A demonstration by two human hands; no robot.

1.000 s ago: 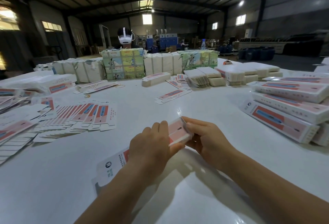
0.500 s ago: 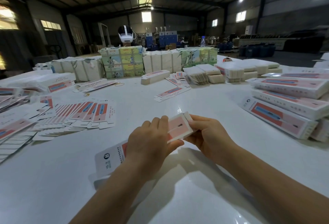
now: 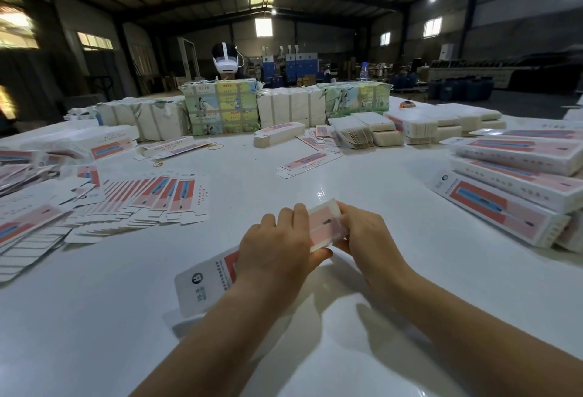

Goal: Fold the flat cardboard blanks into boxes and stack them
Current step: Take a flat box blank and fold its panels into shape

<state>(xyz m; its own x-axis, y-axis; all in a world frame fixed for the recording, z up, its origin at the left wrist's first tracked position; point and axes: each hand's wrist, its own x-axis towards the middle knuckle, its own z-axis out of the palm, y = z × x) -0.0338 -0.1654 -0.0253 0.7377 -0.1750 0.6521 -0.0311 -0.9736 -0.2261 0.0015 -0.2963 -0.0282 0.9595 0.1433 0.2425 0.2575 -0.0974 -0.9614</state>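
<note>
A long white and pink cardboard box (image 3: 208,286) lies slanted on the white table (image 3: 378,270) in front of me. My left hand (image 3: 277,251) grips its middle, fingers curled over the top. My right hand (image 3: 366,235) holds the far end, fingers at the end flap. A fanned row of flat blanks (image 3: 157,201) lies at the left. Folded boxes are stacked at the right (image 3: 511,188).
Bundles of wrapped blanks (image 3: 220,106) line the far side, with a person in a white headset (image 3: 224,60) behind them. Loose blanks (image 3: 309,161) and small stacks (image 3: 366,133) lie mid-table. More blanks pile at the left edge (image 3: 19,220).
The box's far end has risen slightly and my right hand's fingers have closed round the end flap. My left hand keeps its grip on the middle.
</note>
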